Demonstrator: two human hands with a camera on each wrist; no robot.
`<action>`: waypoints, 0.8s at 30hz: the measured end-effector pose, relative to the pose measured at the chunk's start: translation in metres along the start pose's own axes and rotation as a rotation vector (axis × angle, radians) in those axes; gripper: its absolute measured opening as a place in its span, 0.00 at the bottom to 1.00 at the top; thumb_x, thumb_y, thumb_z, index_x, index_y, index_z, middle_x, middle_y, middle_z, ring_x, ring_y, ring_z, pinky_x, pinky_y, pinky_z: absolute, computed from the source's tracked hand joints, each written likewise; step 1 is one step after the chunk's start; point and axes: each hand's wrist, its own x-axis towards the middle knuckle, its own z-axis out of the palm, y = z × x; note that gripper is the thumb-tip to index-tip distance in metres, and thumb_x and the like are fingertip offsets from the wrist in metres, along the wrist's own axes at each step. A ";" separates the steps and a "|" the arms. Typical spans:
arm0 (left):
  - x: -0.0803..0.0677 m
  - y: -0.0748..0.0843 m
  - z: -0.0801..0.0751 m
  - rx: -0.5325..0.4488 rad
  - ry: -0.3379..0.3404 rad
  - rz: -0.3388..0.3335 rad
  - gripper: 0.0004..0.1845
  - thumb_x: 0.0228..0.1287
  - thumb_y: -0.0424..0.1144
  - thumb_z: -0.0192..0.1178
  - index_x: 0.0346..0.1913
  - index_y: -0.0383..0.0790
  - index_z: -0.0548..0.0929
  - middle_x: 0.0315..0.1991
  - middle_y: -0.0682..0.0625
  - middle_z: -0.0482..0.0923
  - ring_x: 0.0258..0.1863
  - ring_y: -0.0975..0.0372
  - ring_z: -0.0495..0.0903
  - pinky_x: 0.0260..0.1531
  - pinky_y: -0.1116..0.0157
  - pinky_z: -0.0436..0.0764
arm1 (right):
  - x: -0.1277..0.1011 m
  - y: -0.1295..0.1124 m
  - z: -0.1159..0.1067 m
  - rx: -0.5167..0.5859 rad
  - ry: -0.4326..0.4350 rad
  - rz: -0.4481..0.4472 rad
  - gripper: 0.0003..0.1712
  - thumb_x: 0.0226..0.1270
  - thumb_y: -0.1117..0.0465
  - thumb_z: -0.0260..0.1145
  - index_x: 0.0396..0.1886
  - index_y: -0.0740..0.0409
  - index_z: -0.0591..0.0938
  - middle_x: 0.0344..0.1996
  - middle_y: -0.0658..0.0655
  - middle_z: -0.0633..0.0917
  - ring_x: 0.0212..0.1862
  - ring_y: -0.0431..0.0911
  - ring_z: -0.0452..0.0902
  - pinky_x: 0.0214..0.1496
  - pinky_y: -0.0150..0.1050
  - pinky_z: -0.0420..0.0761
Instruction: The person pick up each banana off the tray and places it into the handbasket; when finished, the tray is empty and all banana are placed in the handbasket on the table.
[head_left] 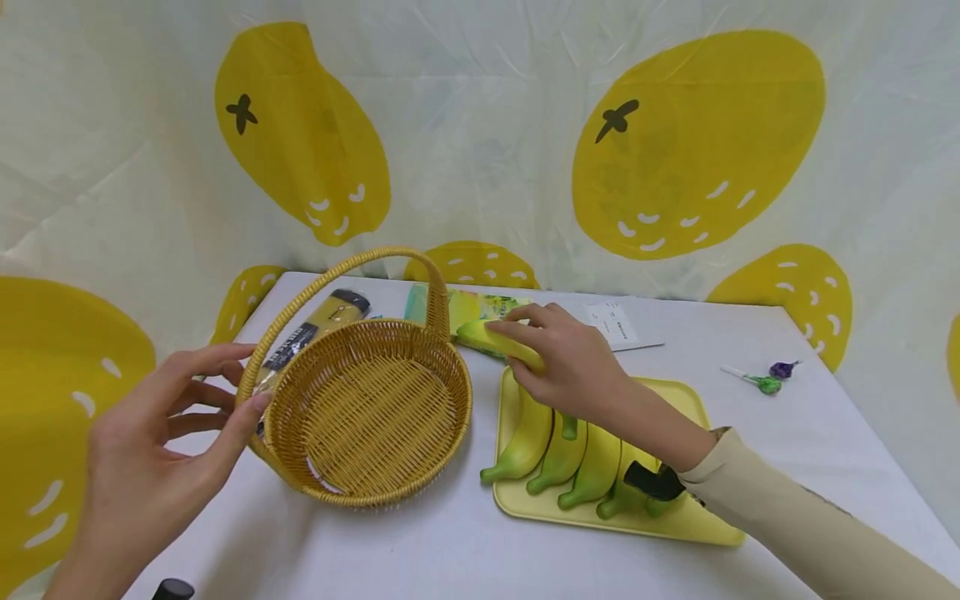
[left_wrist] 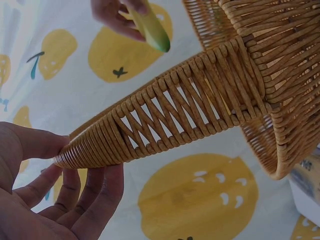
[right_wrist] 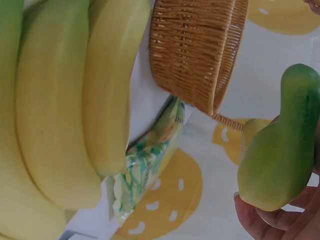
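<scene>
Wicker basket stands upright on the white tabletop, its arched handle running over the top. All positions below taken from the basket.

Left hand: at the basket's left rim, fingers spread and mostly straight, fingertips touching the woven edge where the handle meets it. The left wrist view shows the fingers lying under and against the handle's base, thumb above; not clearly curled tight round it. Reads as a steadying touch, hand open.

Right hand: just right of the basket and slightly behind its far rim, fingers and thumb closed round a single yellow-green banana. The banana is lifted clear of the tray, its green tip pointing toward the basket's handle. The right wrist view confirms the green end of the banana resting in the curled fingers.

Yellow tray: right of the basket, close beside it, flat on the tabletop. A bunch of bananas lies on it, tips toward the near edge.

Behind the basket: a dark-and-yellow packet partly hidden by the left rim, a green printed pouch, and a white card further right. Far right of the basket, well apart, two lollipops. Lemon-print cloth hangs behind.
</scene>
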 end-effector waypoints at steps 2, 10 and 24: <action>0.000 0.001 0.000 0.001 -0.006 -0.002 0.31 0.49 0.16 0.76 0.60 0.35 0.87 0.43 0.45 0.84 0.31 0.68 0.83 0.37 0.78 0.85 | 0.004 -0.005 0.003 0.021 -0.003 -0.010 0.26 0.66 0.64 0.72 0.64 0.47 0.87 0.57 0.53 0.84 0.54 0.53 0.80 0.19 0.35 0.75; 0.000 0.001 -0.001 0.002 -0.011 -0.009 0.32 0.49 0.16 0.76 0.60 0.35 0.87 0.45 0.46 0.84 0.32 0.68 0.83 0.38 0.78 0.85 | 0.022 -0.027 0.018 0.043 -0.062 -0.061 0.26 0.67 0.63 0.71 0.65 0.46 0.87 0.55 0.53 0.84 0.51 0.49 0.80 0.22 0.34 0.77; 0.000 0.005 -0.003 0.034 -0.034 -0.042 0.31 0.51 0.17 0.76 0.61 0.37 0.87 0.42 0.47 0.82 0.32 0.69 0.83 0.38 0.78 0.86 | 0.073 -0.049 0.050 0.039 -0.217 -0.058 0.26 0.70 0.60 0.70 0.68 0.43 0.85 0.58 0.52 0.84 0.54 0.48 0.81 0.30 0.37 0.82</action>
